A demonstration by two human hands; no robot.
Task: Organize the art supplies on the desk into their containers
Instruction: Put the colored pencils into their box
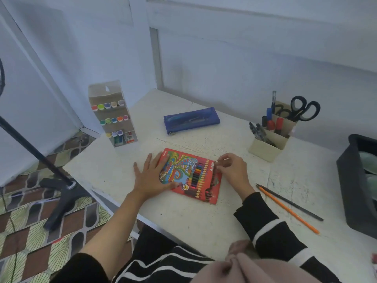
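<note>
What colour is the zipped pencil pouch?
The pencil pouch is dark blue; head view shows it.

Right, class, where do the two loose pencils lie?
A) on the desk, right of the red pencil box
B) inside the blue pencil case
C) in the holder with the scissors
A: the orange pencil and the black pencil lie bare on the desk, right of the red pencil box.

The table (pixel 204 221) is painted white, matt, its coat scuffed and cracked. The colored pencil box (pixel 184 165) is glossy printed card. The pencil case (pixel 191 120) looks like thin blue cloth. The pen holder (pixel 265 150) is matt beige card, the marker box (pixel 108 92) clear plastic, the orange pencil (pixel 289 211) smooth painted wood, the bin (pixel 350 180) dark matt plastic
</note>
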